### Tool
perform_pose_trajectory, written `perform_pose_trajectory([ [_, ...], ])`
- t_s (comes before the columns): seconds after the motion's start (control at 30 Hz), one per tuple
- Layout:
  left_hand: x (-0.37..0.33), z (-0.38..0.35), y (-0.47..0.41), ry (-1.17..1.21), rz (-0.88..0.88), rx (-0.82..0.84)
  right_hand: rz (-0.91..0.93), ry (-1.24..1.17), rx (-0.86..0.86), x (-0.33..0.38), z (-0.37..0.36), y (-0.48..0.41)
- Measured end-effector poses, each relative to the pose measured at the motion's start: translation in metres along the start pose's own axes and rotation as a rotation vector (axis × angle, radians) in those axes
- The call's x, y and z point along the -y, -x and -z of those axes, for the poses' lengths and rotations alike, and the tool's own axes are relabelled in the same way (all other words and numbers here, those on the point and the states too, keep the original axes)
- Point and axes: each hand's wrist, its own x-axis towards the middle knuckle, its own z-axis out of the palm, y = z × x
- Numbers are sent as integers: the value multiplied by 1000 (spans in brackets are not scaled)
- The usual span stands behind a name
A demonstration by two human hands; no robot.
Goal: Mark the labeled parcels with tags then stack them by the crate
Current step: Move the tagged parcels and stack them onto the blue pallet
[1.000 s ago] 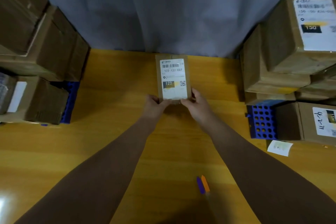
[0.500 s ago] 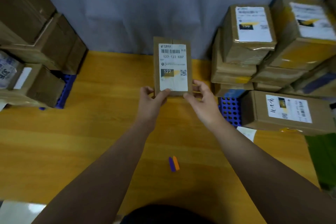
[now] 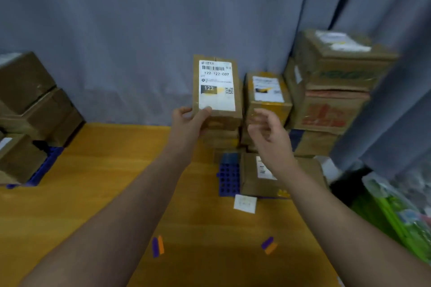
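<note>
My left hand [image 3: 189,121] holds a small brown parcel [image 3: 217,89] upright by its lower left corner; its white label reads 122. The parcel is lifted above the table, just left of the stack of labeled parcels [image 3: 326,91] at the right. My right hand [image 3: 268,133] is off the parcel, fingers loosely apart, holding nothing. Under that stack sits a blue perforated crate [image 3: 228,179], with another labeled parcel [image 3: 254,177] lying beside it. Two purple-and-orange tag pairs, one [image 3: 158,246] and the other [image 3: 268,245], lie on the wooden table [image 3: 98,193].
More brown boxes [image 3: 30,109] are piled at the left on a second blue crate [image 3: 44,168]. A white paper slip [image 3: 245,203] lies in front of the right crate. A grey curtain [image 3: 140,30] hangs behind the table. Green packaged goods [image 3: 396,214] sit at the right edge.
The parcel has been lifted higher and carried right toward the stack. My right hand has let go of it; only my left hand holds it now. The view swung right.
</note>
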Motion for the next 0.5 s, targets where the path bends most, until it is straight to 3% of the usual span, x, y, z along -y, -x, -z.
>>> perform_pose_trajectory([
  [0.3, -31, -107, -44, -200, 50, 93, 143, 428, -215, 9, 87, -31],
  [0.4, -26, -118, -55, -536, -15, 82, 148, 550, -202, 4, 101, -42],
  [0.5, -19, -119, -56, -791, -184, -34, 125, 579, -185, -3, 108, -49],
])
